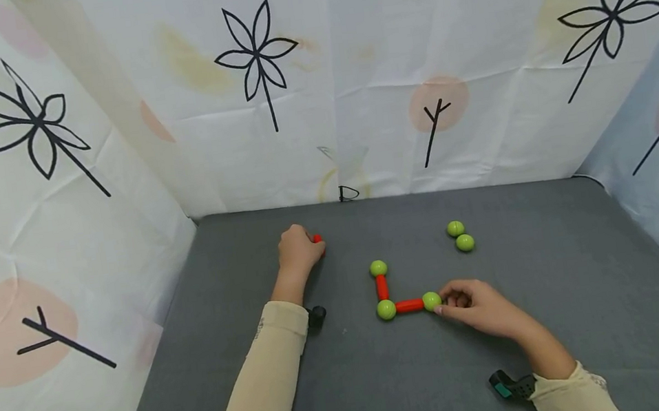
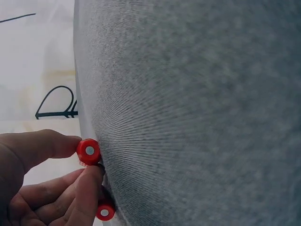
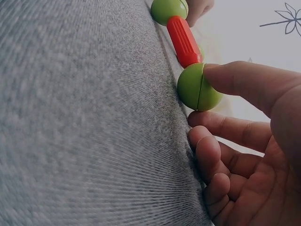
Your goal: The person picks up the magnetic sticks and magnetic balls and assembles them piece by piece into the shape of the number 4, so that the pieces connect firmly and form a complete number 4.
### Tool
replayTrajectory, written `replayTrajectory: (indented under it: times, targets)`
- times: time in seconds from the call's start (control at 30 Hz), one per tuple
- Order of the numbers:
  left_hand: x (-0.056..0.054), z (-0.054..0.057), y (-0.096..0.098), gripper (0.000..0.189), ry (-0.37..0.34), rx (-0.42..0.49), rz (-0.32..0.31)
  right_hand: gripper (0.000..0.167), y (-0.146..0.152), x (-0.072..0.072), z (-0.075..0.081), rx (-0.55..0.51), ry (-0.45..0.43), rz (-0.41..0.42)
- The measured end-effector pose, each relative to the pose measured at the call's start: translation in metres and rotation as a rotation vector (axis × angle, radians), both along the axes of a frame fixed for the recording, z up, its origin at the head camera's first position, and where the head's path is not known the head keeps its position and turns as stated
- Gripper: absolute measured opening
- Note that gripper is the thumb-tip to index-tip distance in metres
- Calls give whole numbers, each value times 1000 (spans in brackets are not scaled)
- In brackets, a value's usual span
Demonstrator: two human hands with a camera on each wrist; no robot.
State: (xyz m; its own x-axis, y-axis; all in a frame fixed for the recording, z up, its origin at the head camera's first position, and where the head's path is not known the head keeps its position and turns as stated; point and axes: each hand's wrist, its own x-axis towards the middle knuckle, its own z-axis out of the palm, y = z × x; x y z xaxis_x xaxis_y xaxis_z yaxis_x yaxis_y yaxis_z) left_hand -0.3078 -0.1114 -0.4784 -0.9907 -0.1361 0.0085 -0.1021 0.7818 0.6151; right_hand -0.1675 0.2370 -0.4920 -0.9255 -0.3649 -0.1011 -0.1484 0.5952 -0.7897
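On the grey table an L shape is laid out from three green balls, the corner one (image 1: 386,310) among them, and two red rods. One rod (image 1: 382,287) points away from me and the other (image 1: 409,306) points right. My right hand (image 1: 477,307) pinches the green ball (image 3: 195,88) at the right end between thumb and forefinger, its other fingers curled. Farther off to the left, my left hand (image 1: 298,250) holds a red rod (image 2: 88,151) between thumb and fingers; its facing end has a silvery disc. A second red rod (image 2: 105,210) shows below those fingers, partly hidden.
Two loose green balls, one (image 1: 455,229) just behind the other (image 1: 465,243), lie at the back right. Patterned white cloth (image 1: 376,88) hangs behind and at both sides of the table. Dark bands (image 1: 510,386) sit at the wrists.
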Motion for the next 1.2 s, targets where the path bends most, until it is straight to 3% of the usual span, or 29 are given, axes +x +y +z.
replayTrajectory:
  times: [0.1,0.2,0.33,0.5,0.93,1.2]
  targets:
    - [1,1,0,39,1,11,-4,23,0,0,0,-2,4,3]
    - [5,3,2,33,12,38,10,23,1,0,0,-7,-6,3]
    - [14,8,7,20,28,109,20,23,0,-1,0,-5,-21,3]
    - [25,12,21,27,3,215,-15,23,-1,0,0,1,-24,-2]
    - [51,21,71,32,-84,449,-289,22,-3,1,1,5,-6,-10]
    - [59,17,101,32,-133,471,-385,18,-2,0,-1,17,30,-7]
